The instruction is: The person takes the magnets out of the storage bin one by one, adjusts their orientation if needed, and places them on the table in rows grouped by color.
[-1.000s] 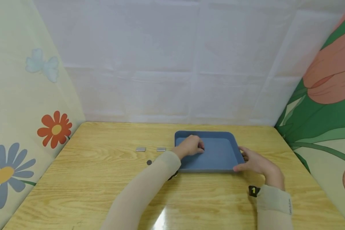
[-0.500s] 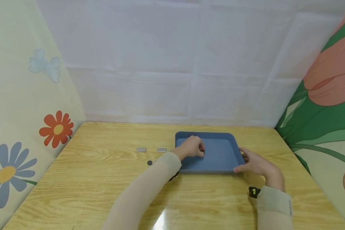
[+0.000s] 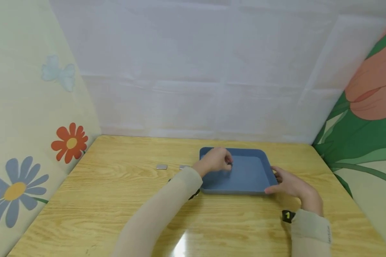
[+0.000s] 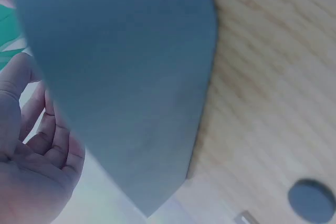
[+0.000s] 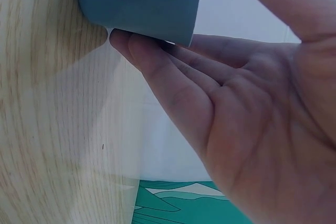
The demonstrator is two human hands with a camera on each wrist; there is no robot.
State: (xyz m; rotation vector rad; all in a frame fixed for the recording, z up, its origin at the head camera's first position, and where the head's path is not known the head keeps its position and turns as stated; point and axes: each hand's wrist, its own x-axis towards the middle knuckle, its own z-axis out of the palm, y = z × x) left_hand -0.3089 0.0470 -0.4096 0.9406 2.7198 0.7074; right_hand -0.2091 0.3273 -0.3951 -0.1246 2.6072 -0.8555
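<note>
Steadying the tray (image 3: 244,176) with flat right hand (image 3: 289,185), a person's left hand (image 3: 215,162) pinches a dark disc (image 3: 229,164) above it.

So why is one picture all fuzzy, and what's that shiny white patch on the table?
Left wrist view: the blue plastic tray sits too close to the camera, so it and the wooden table blur. Head view: sharp, and the white patch is light glaring off the glossy tabletop, near the front edge.
</note>
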